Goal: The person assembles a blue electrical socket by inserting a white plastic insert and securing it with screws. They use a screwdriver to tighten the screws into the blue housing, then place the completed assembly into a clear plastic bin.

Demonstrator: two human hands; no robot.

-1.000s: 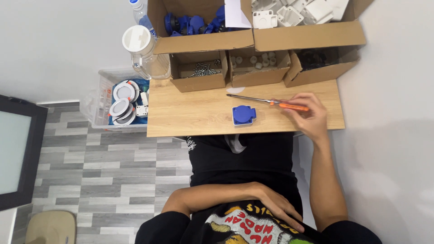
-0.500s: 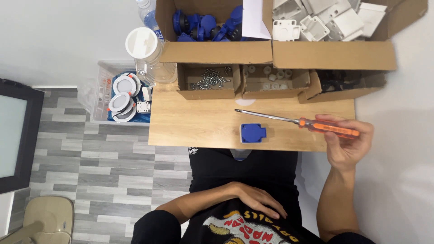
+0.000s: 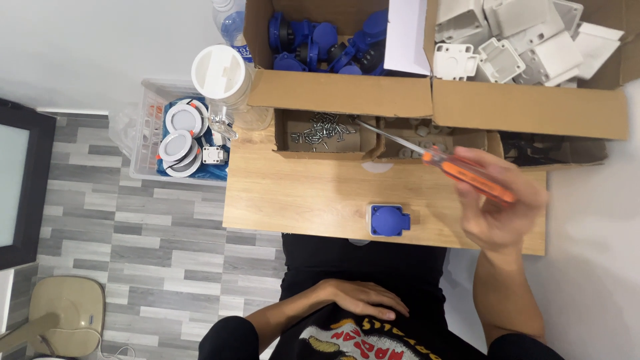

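Head view, looking down. My right hand (image 3: 503, 213) is closed in a grip around the orange handle of a screwdriver (image 3: 460, 172), raised over the far right part of the wooden counter (image 3: 293, 193). The handle sits inside the grip; the metal shaft runs out of it up and to the left, so the tool's long axis lies on a diagonal from lower right to upper left. Its tip points at the small open cardboard box of screws (image 3: 323, 130), which stands up-left of the grip, well apart from the hand itself. The blue socket (image 3: 388, 220) lies flat on the counter to the left of the grip and slightly below it, near the counter's front edge, touched by nothing. Beyond the grip, the large cardboard box (image 3: 433, 100) holds blue parts on its left side and white plastic plates on its right. My left hand (image 3: 363, 305) rests palm down on my lap, fingers loosely spread, holding nothing, well below and left of the grip.
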